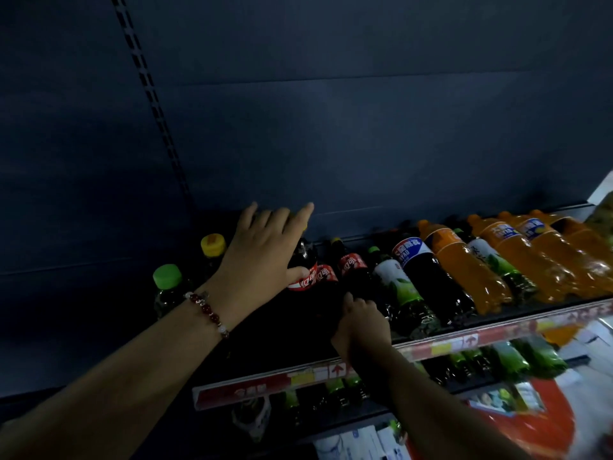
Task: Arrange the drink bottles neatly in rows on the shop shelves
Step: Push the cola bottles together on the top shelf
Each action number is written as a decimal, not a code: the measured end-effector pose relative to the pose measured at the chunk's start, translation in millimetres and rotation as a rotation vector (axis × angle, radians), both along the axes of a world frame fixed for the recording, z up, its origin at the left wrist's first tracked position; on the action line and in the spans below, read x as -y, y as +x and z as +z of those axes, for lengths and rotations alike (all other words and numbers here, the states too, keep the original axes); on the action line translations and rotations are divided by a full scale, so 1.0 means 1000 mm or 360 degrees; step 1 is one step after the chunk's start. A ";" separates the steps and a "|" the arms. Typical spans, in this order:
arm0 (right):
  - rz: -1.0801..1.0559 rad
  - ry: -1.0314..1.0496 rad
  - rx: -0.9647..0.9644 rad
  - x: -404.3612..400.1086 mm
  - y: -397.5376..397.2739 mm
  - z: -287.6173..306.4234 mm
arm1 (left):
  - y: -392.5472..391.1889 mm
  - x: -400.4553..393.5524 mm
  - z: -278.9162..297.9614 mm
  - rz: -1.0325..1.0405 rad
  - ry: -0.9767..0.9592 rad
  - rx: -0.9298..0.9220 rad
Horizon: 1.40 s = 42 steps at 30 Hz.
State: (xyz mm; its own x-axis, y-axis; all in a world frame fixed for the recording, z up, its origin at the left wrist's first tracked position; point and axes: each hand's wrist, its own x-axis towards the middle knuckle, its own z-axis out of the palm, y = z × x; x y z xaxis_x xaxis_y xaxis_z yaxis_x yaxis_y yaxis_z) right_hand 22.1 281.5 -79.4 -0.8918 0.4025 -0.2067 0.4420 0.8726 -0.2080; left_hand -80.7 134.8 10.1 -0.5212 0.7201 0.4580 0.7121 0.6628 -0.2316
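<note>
My left hand [262, 254], with a bead bracelet at the wrist, reaches over the shelf with fingers spread; its thumb touches the red label of a cola bottle [303, 270]. My right hand [363, 323] grips the lower body of a second dark cola bottle [353, 270] at the shelf front. To the right stand a green-tea bottle [398, 287], a dark bottle with a blue and white label [428, 277] and several orange soda bottles [464, 263]. Left of my wrist are a green-capped bottle [167, 280] and a yellow-capped bottle [213, 245].
The shelf's front edge carries a red price strip [298, 380]. A lower shelf holds several green-capped bottles [335, 390]. A dark back panel with a slotted upright [149, 104] rises behind. White and red packaging [547, 410] lies at the lower right.
</note>
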 end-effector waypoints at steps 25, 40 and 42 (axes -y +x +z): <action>-0.0058 -0.1997 -0.0702 -0.049 0.016 0.017 | 0.015 -0.009 0.005 0.0129 0.0162 0.0233; 0.0310 -0.1114 -0.0715 -0.044 -0.004 -0.021 | 0.047 -0.008 -0.012 0.0335 0.0315 0.0317; 0.0263 -0.1102 -0.0732 -0.042 -0.001 -0.021 | 0.051 -0.009 -0.013 0.0337 0.0347 0.0351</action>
State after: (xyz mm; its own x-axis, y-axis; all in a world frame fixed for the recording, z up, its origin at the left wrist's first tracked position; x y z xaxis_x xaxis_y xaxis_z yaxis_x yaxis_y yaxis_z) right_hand 21.3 323.3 -100.9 -0.9837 0.1756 0.0391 0.0605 0.5279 -0.8471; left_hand -29.8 143.7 -3.3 -0.7514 0.4836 0.4489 0.5710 0.8175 0.0752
